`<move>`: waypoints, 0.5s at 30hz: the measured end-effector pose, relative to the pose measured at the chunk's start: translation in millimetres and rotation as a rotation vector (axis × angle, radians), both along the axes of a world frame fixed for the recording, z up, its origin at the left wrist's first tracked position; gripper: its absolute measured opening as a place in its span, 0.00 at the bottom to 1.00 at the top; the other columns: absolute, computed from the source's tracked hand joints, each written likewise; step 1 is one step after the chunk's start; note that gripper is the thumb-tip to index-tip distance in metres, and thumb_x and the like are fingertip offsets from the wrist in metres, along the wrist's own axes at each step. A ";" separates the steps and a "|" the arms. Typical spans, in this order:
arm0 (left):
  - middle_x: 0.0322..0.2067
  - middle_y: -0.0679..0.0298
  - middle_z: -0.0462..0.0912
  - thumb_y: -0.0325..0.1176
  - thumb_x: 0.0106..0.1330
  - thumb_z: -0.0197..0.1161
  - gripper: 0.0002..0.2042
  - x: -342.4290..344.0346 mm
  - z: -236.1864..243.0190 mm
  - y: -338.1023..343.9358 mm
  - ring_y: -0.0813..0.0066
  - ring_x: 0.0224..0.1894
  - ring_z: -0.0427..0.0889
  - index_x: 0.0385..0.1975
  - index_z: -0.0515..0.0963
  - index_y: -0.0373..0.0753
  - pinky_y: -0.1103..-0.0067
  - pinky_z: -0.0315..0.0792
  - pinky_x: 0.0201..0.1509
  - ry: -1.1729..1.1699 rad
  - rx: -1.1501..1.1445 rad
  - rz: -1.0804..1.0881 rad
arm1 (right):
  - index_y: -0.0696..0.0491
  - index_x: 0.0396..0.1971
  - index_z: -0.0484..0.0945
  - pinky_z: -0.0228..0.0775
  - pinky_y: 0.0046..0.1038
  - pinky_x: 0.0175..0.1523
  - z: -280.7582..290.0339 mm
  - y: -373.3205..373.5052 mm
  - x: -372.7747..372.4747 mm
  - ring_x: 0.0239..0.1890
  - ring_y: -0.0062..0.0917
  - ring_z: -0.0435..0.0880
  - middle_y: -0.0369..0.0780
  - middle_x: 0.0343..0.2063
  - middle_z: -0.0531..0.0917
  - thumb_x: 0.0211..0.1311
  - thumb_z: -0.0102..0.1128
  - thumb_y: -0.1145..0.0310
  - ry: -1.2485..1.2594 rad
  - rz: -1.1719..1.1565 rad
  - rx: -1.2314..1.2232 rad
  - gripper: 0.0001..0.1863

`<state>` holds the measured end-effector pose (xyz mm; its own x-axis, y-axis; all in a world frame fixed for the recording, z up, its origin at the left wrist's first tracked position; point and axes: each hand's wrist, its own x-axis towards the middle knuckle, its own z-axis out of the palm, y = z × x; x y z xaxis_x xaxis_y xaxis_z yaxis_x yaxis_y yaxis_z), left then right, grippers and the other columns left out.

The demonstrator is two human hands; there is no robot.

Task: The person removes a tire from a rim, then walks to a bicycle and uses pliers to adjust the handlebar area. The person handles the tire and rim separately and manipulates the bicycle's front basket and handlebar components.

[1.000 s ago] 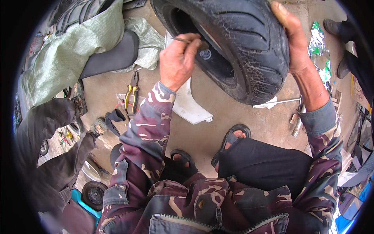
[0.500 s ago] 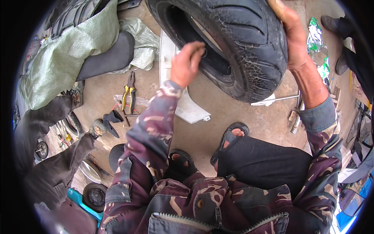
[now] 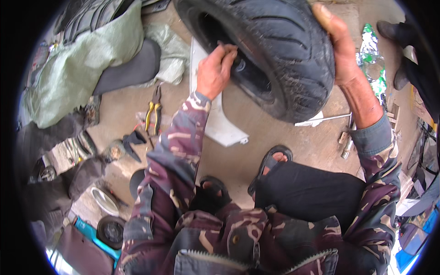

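Observation:
A worn black tyre (image 3: 293, 59) with a cracked, grooved tread is held up off the floor, its hollow side turned toward the left. My right hand (image 3: 339, 50) braces the tread from the right, with the palm and fingers pressed around it. At the tyre's opening, my left hand (image 3: 217, 68) has its fingers bent and pinched together near the inner edge. Whatever lies between those fingertips is too small to make out. Inside the tyre, just beyond my left fingers, a pale round mark (image 3: 240, 66) shows on the dark lining.
Yellow-and-black pliers (image 3: 154, 112) lie on the floor to the left. Under the tyre is a white curved panel (image 3: 224, 123). A green woven sack (image 3: 87, 68) and a dark seat pad (image 3: 130, 68) fill the upper left. Another person's dark trouser legs (image 3: 46, 183) stand at the left.
My left hand has shifted slightly left, and its fingers have drawn closer together at the tyre's opening. The tyre has turned and moved a little; my right hand stays on it.

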<state>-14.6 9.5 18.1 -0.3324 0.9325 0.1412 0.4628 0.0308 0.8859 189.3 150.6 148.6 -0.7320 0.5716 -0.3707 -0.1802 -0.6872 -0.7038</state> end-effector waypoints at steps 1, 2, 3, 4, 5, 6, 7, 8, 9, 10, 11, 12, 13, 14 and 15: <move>0.37 0.56 0.89 0.27 0.73 0.63 0.06 -2.8 0.6 4.1 0.64 0.37 0.90 0.43 0.82 0.33 0.77 0.80 0.45 0.002 -0.001 0.020 | 0.62 0.67 0.69 0.75 0.40 0.66 -0.5 0.1 0.8 0.58 0.36 0.83 0.50 0.60 0.81 0.73 0.60 0.50 0.033 0.076 0.077 0.34; 0.36 0.55 0.90 0.28 0.73 0.62 0.06 -5.3 2.2 -0.1 0.67 0.37 0.90 0.44 0.83 0.33 0.77 0.80 0.44 -0.121 -0.026 0.034 | 0.62 0.67 0.69 0.75 0.40 0.66 -0.9 2.6 0.5 0.58 0.36 0.83 0.49 0.59 0.81 0.72 0.60 0.50 -0.014 0.022 0.236 0.35; 0.36 0.55 0.89 0.28 0.73 0.63 0.07 -5.1 3.0 1.6 0.67 0.37 0.90 0.45 0.83 0.34 0.77 0.80 0.44 -0.235 0.038 0.072 | 0.61 0.67 0.69 0.74 0.39 0.66 -2.1 3.3 1.4 0.58 0.35 0.83 0.49 0.59 0.81 0.72 0.61 0.50 -0.072 -0.035 0.370 0.35; 0.35 0.55 0.89 0.28 0.73 0.63 0.07 -4.5 4.0 -0.9 0.67 0.37 0.90 0.46 0.83 0.35 0.77 0.80 0.44 -0.275 0.080 0.068 | 0.60 0.67 0.70 0.74 0.39 0.65 -1.5 3.9 3.0 0.57 0.35 0.83 0.49 0.59 0.81 0.72 0.61 0.50 -0.084 -0.033 0.285 0.34; 0.36 0.55 0.89 0.28 0.73 0.63 0.08 -0.5 3.9 -1.6 0.65 0.37 0.90 0.46 0.83 0.35 0.76 0.80 0.44 -0.295 0.151 0.115 | 0.60 0.66 0.70 0.75 0.38 0.65 -0.6 4.1 4.6 0.57 0.34 0.83 0.48 0.58 0.81 0.72 0.61 0.50 -0.092 -0.022 0.201 0.34; 0.37 0.55 0.89 0.28 0.72 0.63 0.08 3.1 3.4 -2.8 0.64 0.38 0.90 0.47 0.83 0.35 0.76 0.80 0.44 -0.197 0.128 0.073 | 0.60 0.66 0.71 0.75 0.38 0.65 0.6 4.1 5.2 0.57 0.34 0.83 0.48 0.58 0.82 0.72 0.61 0.50 -0.096 -0.010 0.122 0.34; 0.38 0.56 0.89 0.28 0.72 0.63 0.08 9.9 1.0 -3.0 0.62 0.38 0.89 0.47 0.82 0.36 0.75 0.80 0.44 -0.066 0.128 0.044 | 0.60 0.65 0.72 0.75 0.37 0.64 2.3 2.1 6.0 0.56 0.33 0.84 0.48 0.57 0.82 0.73 0.59 0.49 -0.075 -0.010 0.148 0.33; 0.39 0.56 0.89 0.27 0.72 0.63 0.08 12.1 -1.4 -1.9 0.60 0.38 0.89 0.47 0.82 0.36 0.75 0.80 0.44 0.065 0.046 0.010 | 0.60 0.64 0.73 0.76 0.36 0.64 4.8 0.1 6.7 0.55 0.32 0.84 0.48 0.56 0.83 0.73 0.57 0.48 -0.052 -0.004 0.179 0.32; 0.41 0.57 0.89 0.27 0.72 0.63 0.08 13.3 -5.1 -0.8 0.59 0.39 0.89 0.47 0.82 0.36 0.74 0.80 0.44 0.078 0.116 -0.002 | 0.60 0.63 0.74 0.77 0.35 0.63 8.3 -1.5 7.8 0.54 0.31 0.85 0.47 0.55 0.84 0.74 0.55 0.47 -0.031 -0.002 0.225 0.32; 0.42 0.57 0.89 0.27 0.71 0.63 0.08 12.6 -8.8 2.3 0.57 0.39 0.88 0.46 0.82 0.35 0.74 0.80 0.43 0.084 0.103 -0.037 | 0.61 0.61 0.74 0.78 0.34 0.62 11.6 -3.7 10.1 0.53 0.31 0.86 0.47 0.54 0.84 0.75 0.53 0.46 -0.016 -0.012 0.274 0.32; 0.42 0.57 0.88 0.28 0.71 0.64 0.07 9.3 -11.0 3.1 0.57 0.39 0.88 0.45 0.82 0.35 0.73 0.80 0.43 0.070 -0.017 -0.006 | 0.61 0.60 0.75 0.78 0.33 0.61 11.8 -7.7 8.2 0.52 0.30 0.87 0.47 0.53 0.85 0.75 0.51 0.46 0.010 -0.005 0.268 0.32; 0.43 0.56 0.88 0.28 0.70 0.65 0.07 5.5 -11.6 1.9 0.57 0.39 0.88 0.43 0.82 0.34 0.72 0.80 0.43 -0.074 -0.042 -0.001 | 0.61 0.59 0.76 0.79 0.32 0.61 13.3 -9.0 8.1 0.51 0.29 0.87 0.46 0.52 0.86 0.76 0.50 0.45 0.039 0.005 0.276 0.32; 0.43 0.56 0.88 0.28 0.70 0.65 0.07 -1.5 -12.1 4.6 0.57 0.39 0.88 0.42 0.82 0.33 0.72 0.80 0.43 -0.002 0.009 -0.041 | 0.61 0.59 0.77 0.80 0.32 0.60 12.2 -9.7 8.0 0.50 0.29 0.88 0.46 0.52 0.86 0.76 0.49 0.44 0.024 -0.001 0.291 0.32; 0.43 0.56 0.88 0.28 0.70 0.65 0.06 -6.9 -11.1 4.7 0.57 0.38 0.88 0.42 0.82 0.33 0.72 0.80 0.43 0.050 0.029 -0.049 | 0.61 0.58 0.77 0.80 0.31 0.60 11.0 -7.5 7.6 0.50 0.28 0.88 0.46 0.51 0.86 0.77 0.48 0.44 0.009 -0.006 0.307 0.33; 0.43 0.56 0.89 0.28 0.69 0.65 0.06 -11.6 -8.0 3.4 0.57 0.38 0.88 0.41 0.83 0.33 0.72 0.80 0.43 0.098 0.035 -0.056 | 0.61 0.58 0.77 0.80 0.31 0.60 7.9 -1.5 6.6 0.50 0.28 0.88 0.46 0.51 0.86 0.77 0.47 0.44 -0.053 -0.015 0.274 0.33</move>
